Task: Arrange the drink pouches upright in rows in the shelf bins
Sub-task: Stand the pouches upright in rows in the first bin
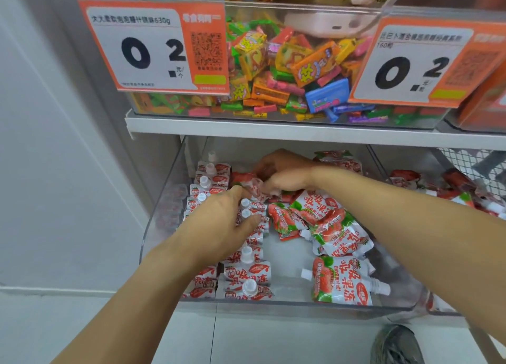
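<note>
A clear plastic bin (276, 307) on the lowest shelf holds red-and-white strawberry drink pouches with white caps. Several stand upright in rows along its left side (247, 274). Others lie loose on the right side (339, 235). My left hand (224, 218) rests on the upright row with fingers curled around the capped tops. My right hand (284, 176) reaches to the back of the bin and pinches a pouch (250, 184) there. The pouches under my hands are partly hidden.
Above, a clear bin (276, 70) of coloured candy carries two orange price tags. A neighbouring bin (449, 191) at right holds more loose pouches, with wire mesh behind. A grey wall runs at left. A shoe (397, 346) shows on the floor.
</note>
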The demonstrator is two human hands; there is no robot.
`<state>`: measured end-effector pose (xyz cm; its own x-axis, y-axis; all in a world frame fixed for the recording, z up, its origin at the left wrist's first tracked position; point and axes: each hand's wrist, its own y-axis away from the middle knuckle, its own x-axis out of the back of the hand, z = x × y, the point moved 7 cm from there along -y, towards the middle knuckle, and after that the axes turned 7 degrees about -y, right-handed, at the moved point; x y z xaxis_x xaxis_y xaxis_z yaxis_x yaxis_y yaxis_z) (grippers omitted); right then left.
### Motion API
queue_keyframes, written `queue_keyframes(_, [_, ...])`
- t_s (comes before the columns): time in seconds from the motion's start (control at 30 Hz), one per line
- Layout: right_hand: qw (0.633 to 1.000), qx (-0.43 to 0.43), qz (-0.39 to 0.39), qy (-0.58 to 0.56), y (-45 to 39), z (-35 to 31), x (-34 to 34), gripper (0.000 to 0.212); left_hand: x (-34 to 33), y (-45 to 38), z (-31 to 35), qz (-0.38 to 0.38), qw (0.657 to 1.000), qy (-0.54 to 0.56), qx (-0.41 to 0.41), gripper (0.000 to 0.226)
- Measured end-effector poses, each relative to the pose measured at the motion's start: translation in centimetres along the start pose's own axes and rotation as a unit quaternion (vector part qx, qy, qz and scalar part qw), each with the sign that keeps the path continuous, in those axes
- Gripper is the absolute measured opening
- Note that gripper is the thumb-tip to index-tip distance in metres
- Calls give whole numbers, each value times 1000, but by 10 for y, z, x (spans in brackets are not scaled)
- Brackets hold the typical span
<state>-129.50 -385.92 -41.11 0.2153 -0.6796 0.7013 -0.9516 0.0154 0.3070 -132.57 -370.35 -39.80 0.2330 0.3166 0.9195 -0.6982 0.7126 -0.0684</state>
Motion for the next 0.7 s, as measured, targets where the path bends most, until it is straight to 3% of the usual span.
queue_keyframes(0.17, [991, 73, 84, 80, -3, -20, 10, 34, 3, 2, -2, 11, 1000, 7, 5, 39])
queue_keyframes(0.33, [998, 64, 17, 18, -7, -6, -22, 46, 14, 5, -5, 43, 999, 6, 2, 44])
queue_keyframes(0.47, [997, 61, -16, 37, -7, -7, -16, 26, 29, 13, -11, 107, 990, -97, -5, 51])
queue_keyframes(0.6, [996, 54, -60, 43, -5, -7, -20, 13, 0, 19, -26, -5, 996, -80, 36, 62])
queue_keyframes(0.7, [996, 49, -48, 49, -7, -4, -22, 8, -1, 16, -26, 2, 998, -56, 37, 59])
